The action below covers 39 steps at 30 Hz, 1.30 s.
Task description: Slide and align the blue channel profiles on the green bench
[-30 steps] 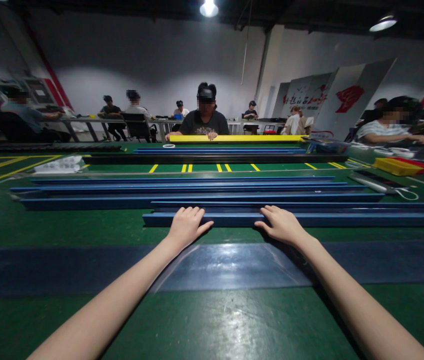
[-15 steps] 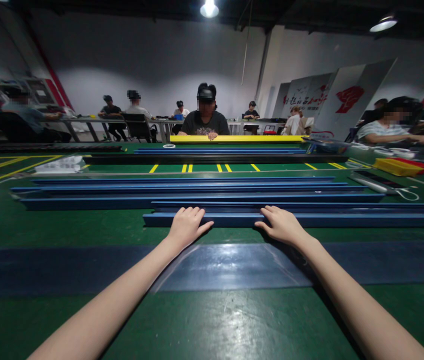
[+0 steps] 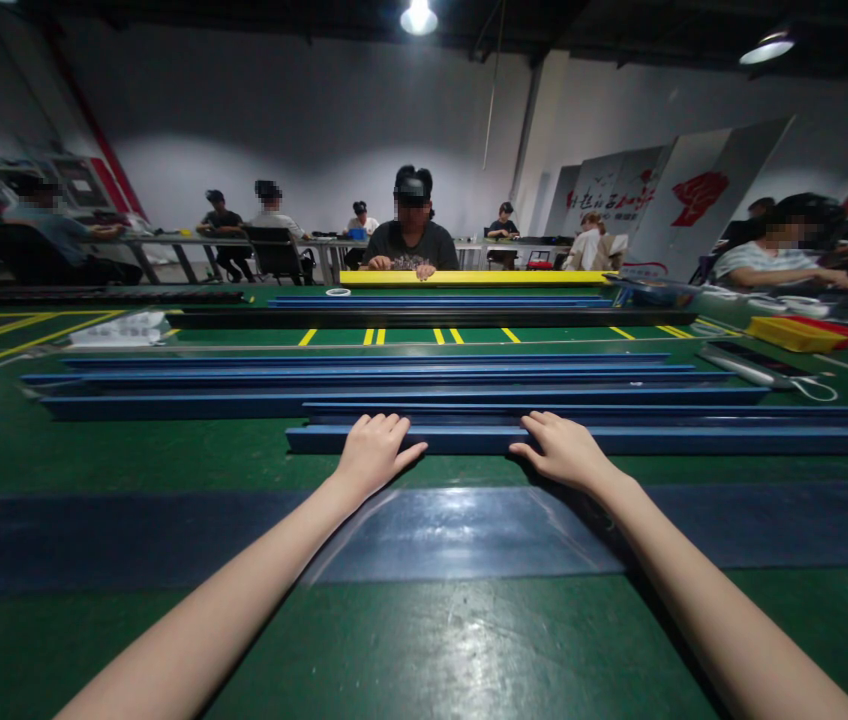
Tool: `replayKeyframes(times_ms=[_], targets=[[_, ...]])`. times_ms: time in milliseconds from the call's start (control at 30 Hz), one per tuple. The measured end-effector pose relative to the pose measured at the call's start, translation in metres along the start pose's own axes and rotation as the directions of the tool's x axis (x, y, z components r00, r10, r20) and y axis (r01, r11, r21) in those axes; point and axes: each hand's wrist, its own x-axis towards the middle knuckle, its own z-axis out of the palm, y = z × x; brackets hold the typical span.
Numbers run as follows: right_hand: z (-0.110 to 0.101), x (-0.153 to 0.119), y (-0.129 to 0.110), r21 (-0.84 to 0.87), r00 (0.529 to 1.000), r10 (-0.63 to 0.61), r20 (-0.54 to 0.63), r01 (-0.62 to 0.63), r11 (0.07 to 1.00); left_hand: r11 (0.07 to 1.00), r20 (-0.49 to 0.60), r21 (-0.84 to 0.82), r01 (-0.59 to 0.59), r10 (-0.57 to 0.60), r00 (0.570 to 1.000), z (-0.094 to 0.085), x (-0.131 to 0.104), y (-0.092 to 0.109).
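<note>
A long blue channel strip (image 3: 469,440) lies crosswise on the green table, its right end running out of view. My left hand (image 3: 377,452) grips it near its left end, fingers over the top edge and thumb along the near side. Further right, my right hand (image 3: 565,452) holds the same strip in a like way, the two thumbs pointing at each other. The fingertips of both hands are hidden behind the edge. Nearer to me, a flat translucent sheet (image 3: 461,535) stretches across the table beneath my forearms.
Several more blue strips (image 3: 394,400) lie just beyond. Behind them are a black strip (image 3: 431,318) and a yellow strip (image 3: 476,278) touched by a co-worker's hand (image 3: 424,271). A phone-like device (image 3: 754,362) and a yellow tray (image 3: 791,334) sit at right.
My hands and the blue channel strip have not moved. Across the table, the co-worker's other hand has come up into view above the yellow strip.
</note>
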Motion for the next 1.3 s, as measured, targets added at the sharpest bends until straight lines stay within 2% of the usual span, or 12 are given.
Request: replayKeyframes(times_ms=[200, 333, 567, 733, 900, 1167, 1300], targets=[[0.001, 0.001, 0.001, 0.015, 1.0, -0.012, -0.009, 0.012, 1.0, 1.0, 0.002, -0.01, 0.003, -0.003, 1.0, 0.0, 0.0, 0.001], [-0.002, 0.001, -0.011, 0.037, 0.998, -0.063, -0.018, 0.064, 0.997, 1.0, 0.004, -0.002, 0.005, -0.004, 1.0, 0.0, 0.0, 0.001], [0.003, 0.004, -0.038, 0.057, 0.975, -0.151, -0.164, 0.162, 0.985, 1.0, 0.009, 0.0, 0.006, -0.006, 1.0, 0.0, -0.001, 0.0], [0.007, 0.008, -0.038, 0.054, 0.978, -0.117, -0.171, 0.128, 0.99, 1.0, 0.005, -0.002, 0.005, -0.005, 1.0, 0.0, 0.0, 0.0], [0.002, 0.01, -0.04, 0.041, 0.985, -0.061, -0.159, 0.068, 0.997, 1.0, -0.002, -0.005, 0.006, -0.006, 1.0, 0.001, 0.0, 0.0], [-0.008, 0.013, -0.041, 0.052, 0.997, 0.008, -0.076, -0.004, 0.999, 1.0, -0.023, -0.01, -0.013, 0.013, 1.0, 0.001, 0.0, -0.001], [-0.012, 0.012, -0.033, 0.037, 0.999, 0.042, -0.021, -0.042, 0.998, 0.997, -0.043, -0.029, -0.066, 0.064, 0.997, 0.001, 0.0, -0.001]])
